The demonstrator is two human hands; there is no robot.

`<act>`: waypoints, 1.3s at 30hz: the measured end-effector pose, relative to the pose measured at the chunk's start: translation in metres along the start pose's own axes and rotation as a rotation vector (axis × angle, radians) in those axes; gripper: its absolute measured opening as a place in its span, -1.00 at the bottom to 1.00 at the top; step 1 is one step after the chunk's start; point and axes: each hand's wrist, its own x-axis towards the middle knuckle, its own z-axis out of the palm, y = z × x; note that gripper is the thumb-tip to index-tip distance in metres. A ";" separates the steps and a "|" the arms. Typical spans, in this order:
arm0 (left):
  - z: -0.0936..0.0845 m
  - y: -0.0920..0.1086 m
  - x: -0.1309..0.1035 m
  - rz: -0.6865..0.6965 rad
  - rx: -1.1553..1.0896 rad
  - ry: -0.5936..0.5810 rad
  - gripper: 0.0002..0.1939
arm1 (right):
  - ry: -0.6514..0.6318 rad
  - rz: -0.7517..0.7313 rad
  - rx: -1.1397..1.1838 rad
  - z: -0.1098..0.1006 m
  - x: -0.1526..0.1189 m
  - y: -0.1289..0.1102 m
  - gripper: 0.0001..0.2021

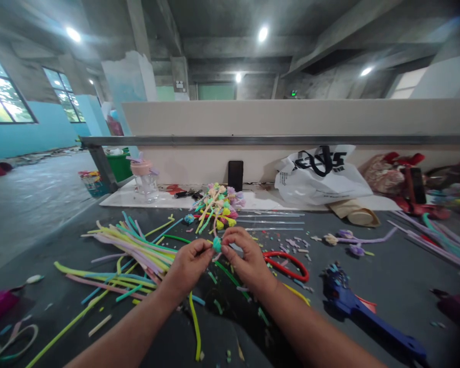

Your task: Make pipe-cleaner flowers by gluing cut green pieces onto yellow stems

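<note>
Both hands meet at a small teal fuzzy pipe-cleaner knot (pixel 216 244) above the middle of the dark table. My left hand (pixel 189 263) pinches it from the left between thumb and fingertips. From the right, my right hand (pixel 247 258) closes thumb and fingers on its other side. A pale pinkish stem shows by the knot. Just behind the hands lies a heap of pipe-cleaner flowers (pixel 216 202) in yellow, teal, lilac and pink. Loose pipe cleaners (pixel 138 250), mostly yellow, lilac and blue, spread to the left, partly hidden by my left hand.
A red loop (pixel 287 266) and a blue long-handled tool (pixel 368 317) lie to the right, among clippings. Purple flowers (pixel 354 243) lie farther back. Along the back stand a lidded cup (pixel 143 179), a phone (pixel 235 175) and a white bag (pixel 322 176). Clear rods (pixel 270 222) lie before them.
</note>
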 end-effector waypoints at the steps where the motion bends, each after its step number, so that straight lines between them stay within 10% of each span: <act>1: 0.000 0.001 0.000 0.010 0.012 0.000 -0.78 | -0.012 -0.005 -0.008 0.000 0.000 0.001 -0.92; 27: -0.001 0.004 -0.006 0.291 0.524 0.161 -0.81 | -0.039 0.079 0.011 0.005 0.002 0.010 -0.96; 39: -0.015 -0.011 0.001 -0.111 -0.466 -0.263 -0.66 | 0.132 0.294 0.541 0.001 0.006 0.007 -0.84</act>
